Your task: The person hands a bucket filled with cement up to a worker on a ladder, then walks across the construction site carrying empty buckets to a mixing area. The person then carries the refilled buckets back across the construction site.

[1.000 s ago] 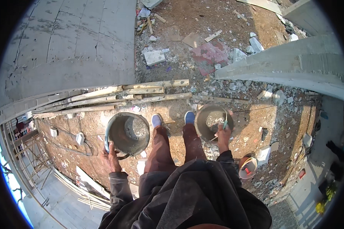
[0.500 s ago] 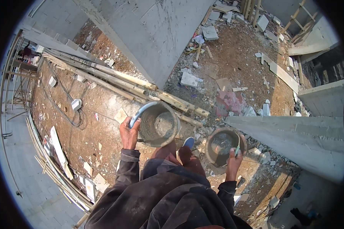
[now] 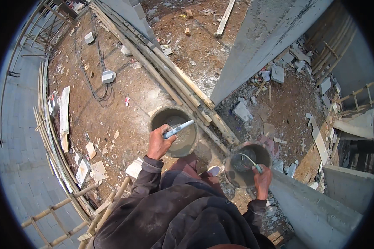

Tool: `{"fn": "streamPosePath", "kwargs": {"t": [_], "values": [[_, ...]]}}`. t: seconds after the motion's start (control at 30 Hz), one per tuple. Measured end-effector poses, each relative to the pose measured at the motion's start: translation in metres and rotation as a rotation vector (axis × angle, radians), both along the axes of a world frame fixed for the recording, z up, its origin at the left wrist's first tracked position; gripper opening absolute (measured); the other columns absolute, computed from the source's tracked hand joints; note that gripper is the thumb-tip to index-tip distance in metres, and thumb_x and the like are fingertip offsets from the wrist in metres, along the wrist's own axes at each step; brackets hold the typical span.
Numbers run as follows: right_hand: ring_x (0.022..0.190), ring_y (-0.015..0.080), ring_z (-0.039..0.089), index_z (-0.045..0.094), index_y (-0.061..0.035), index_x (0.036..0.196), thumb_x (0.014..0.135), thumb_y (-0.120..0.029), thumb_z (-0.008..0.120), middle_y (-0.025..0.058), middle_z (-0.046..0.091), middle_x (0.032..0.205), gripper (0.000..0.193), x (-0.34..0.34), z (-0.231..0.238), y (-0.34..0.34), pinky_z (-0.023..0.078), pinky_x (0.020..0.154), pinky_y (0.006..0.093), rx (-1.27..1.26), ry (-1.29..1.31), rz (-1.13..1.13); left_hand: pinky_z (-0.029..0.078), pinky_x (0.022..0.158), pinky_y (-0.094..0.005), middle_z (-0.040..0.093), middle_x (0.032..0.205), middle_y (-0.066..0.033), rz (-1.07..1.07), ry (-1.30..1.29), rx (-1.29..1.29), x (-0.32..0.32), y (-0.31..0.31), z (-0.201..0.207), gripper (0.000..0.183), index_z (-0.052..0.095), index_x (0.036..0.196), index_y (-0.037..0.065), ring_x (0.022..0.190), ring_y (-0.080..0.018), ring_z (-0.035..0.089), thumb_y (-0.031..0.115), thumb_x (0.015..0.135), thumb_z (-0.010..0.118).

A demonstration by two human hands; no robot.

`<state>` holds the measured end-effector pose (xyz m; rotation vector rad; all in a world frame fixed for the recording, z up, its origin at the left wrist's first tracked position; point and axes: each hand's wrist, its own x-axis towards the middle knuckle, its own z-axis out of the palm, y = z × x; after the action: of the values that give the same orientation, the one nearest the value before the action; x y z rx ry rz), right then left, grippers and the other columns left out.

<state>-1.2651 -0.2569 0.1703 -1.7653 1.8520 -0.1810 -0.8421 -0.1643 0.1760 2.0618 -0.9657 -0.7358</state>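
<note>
Left hand (image 3: pixel 158 144) clamped on left bucket (image 3: pixel 175 132) handle, right hand (image 3: pixel 262 179) on right bucket (image 3: pixel 247 164) handle (both look mortar-laden). Risk: tripping on bamboo poles (image 3: pixel 170 70), rubble; slopping mortar.

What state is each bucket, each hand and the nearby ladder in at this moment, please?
Left bucket: hanging by its handle, grey mix inside, partly full.
Right bucket: hanging by its handle, dark mix low inside.
Left hand: fingers closed round the left bucket's pale handle.
Right hand: closed round the right bucket's thin handle.
Bamboo ladder: lying on the ground.
</note>
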Motion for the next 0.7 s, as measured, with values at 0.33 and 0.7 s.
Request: {"fn": "streamPosePath", "kwargs": {"t": [0.33, 0.7], "values": [[0.062, 0.0092, 0.039, 0.058, -0.0004, 0.075, 0.085, -0.016, 0.068, -0.0003, 0.048, 0.062, 0.021, 0.221, 0.073, -0.048, 0.035, 0.056, 0.0316, -0.058, -0.363, 0.209, 0.038, 0.055, -0.0265, 0.054, 0.065, 0.0020, 0.404, 0.007, -0.141, 0.140, 0.078, 0.073, 0.015, 0.066, 0.082, 0.004, 0.061, -0.0067, 0.047, 0.009, 0.076, 0.078], [0.055, 0.0040, 0.040, 0.063, -0.0058, 0.084, 0.091, -0.020, 0.068, -0.0055, 0.051, 0.068, 0.016, 0.411, 0.079, -0.098, 0.033, 0.049, 0.0239, 0.116, -0.861, 0.283, 0.038, 0.055, -0.0269, 0.056, 0.064, 0.0005, 0.911, 0.011, -0.311, 0.199, 0.150, 0.085, 0.018, 0.067, 0.082, 0.000, 0.060, -0.0073, 0.048, 0.013, 0.075, 0.078]]}}
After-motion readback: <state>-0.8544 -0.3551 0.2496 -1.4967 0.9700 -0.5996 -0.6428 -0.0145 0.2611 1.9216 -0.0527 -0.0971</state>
